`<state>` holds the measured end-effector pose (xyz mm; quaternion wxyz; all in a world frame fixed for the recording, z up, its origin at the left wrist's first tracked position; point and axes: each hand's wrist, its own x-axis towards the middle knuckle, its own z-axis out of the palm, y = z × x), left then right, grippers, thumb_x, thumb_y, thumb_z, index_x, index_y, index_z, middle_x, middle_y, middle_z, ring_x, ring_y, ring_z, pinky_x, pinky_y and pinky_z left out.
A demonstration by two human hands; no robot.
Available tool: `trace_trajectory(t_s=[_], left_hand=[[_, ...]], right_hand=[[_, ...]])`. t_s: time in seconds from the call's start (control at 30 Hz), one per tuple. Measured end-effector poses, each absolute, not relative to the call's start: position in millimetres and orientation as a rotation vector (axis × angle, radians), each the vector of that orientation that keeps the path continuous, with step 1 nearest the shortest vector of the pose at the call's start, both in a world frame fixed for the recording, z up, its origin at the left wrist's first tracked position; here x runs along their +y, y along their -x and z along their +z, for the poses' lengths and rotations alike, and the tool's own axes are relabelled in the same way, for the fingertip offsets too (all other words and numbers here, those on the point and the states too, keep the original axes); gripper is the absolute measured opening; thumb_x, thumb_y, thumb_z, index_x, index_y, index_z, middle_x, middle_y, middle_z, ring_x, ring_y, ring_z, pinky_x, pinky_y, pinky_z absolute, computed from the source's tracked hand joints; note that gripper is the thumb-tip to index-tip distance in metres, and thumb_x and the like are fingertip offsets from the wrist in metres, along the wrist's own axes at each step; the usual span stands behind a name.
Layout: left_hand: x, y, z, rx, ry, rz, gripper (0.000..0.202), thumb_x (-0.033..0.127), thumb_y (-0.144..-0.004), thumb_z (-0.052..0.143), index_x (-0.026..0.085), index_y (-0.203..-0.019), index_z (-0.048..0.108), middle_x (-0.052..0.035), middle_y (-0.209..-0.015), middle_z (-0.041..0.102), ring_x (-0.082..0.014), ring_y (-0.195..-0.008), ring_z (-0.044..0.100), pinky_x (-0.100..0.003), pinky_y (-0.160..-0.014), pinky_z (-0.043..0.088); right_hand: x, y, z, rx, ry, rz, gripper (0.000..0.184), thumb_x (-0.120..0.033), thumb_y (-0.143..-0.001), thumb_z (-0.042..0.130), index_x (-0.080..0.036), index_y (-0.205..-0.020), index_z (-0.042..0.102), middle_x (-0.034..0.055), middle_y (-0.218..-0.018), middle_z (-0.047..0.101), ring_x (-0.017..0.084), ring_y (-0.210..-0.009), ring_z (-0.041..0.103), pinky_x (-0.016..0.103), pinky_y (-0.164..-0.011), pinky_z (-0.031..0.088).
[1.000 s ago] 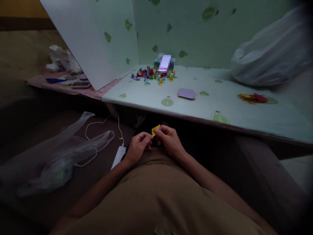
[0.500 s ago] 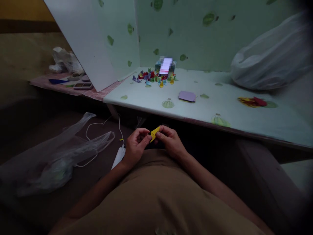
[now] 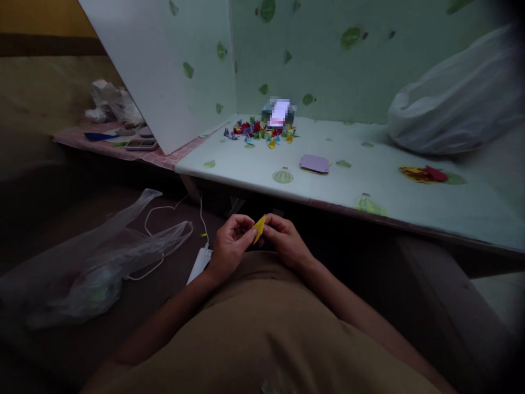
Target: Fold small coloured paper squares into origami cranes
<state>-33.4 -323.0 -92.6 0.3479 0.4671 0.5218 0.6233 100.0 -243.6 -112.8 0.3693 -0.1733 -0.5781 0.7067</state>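
A small folded yellow paper is pinched between the fingertips of both hands, low in front of my body and below the table edge. My left hand grips its left side with curled fingers. My right hand grips its right side, thumb and fingers closed on it. On the pale green table beyond lies a heap of small coloured folded paper pieces, a stack of purple paper squares and some red and yellow papers.
A white plastic bag sits at the table's right rear. A clear plastic bag and a white cable with charger lie on the dark surface at left. A calculator and crumpled white bags rest on the pink mat far left.
The yellow paper has been folded narrower between my fingers, and my hands have closed in on it. The view has tilted down slightly.
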Motion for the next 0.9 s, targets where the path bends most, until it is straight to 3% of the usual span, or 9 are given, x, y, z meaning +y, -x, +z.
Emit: trace_trajectory(t_s=[0.27, 0.43, 0.67, 0.9], left_hand=[[-325.4, 47.1, -97.1, 1.582, -1.782, 1.571, 0.013, 0.029, -0.087, 0.067, 0.023, -0.096, 0.074, -0.0049, -0.091, 0.072, -0.0179, -0.084, 0.067, -0.030, -0.078, 0.053], [-325.2, 47.6, -98.7, 1.634, -1.999, 1.568, 0.015, 0.024, -0.087, 0.066, 0.023, -0.098, 0.075, -0.0069, -0.091, 0.073, -0.0186, -0.084, 0.068, -0.031, -0.079, 0.053], [-323.5, 42.0, -99.5, 1.571, -1.366, 1.603, 0.014, 0.031, -0.086, 0.065, 0.019, -0.083, 0.071, -0.0024, -0.078, 0.070, -0.0154, -0.070, 0.064, -0.028, -0.068, 0.051], [-320.9, 39.1, -98.9, 1.244, -0.981, 1.680, 0.018, 0.029, -0.077, 0.073, 0.019, -0.088, 0.063, 0.0027, -0.076, 0.063, -0.0092, -0.062, 0.059, -0.022, -0.062, 0.050]], right_hand=[[-244.5, -100.2, -115.7, -1.449, 0.470, 1.841, 0.028, -0.045, -0.081, 0.075, -0.020, -0.077, 0.064, -0.0020, -0.068, 0.061, 0.012, -0.061, 0.055, 0.025, -0.063, 0.047], [-243.7, -100.4, -114.4, -1.487, 0.485, 1.788, 0.029, -0.046, -0.080, 0.075, -0.019, -0.076, 0.065, -0.0022, -0.067, 0.061, 0.011, -0.059, 0.053, 0.024, -0.061, 0.045], [-246.1, -100.8, -109.8, -1.517, 0.492, 1.827, 0.030, -0.046, -0.078, 0.076, -0.018, -0.076, 0.066, -0.0010, -0.069, 0.062, 0.012, -0.060, 0.054, 0.025, -0.061, 0.045], [-247.3, -99.7, -110.0, -1.486, 0.482, 1.863, 0.028, -0.047, -0.080, 0.074, -0.020, -0.078, 0.066, 0.0002, -0.073, 0.066, 0.013, -0.062, 0.056, 0.026, -0.062, 0.047]])
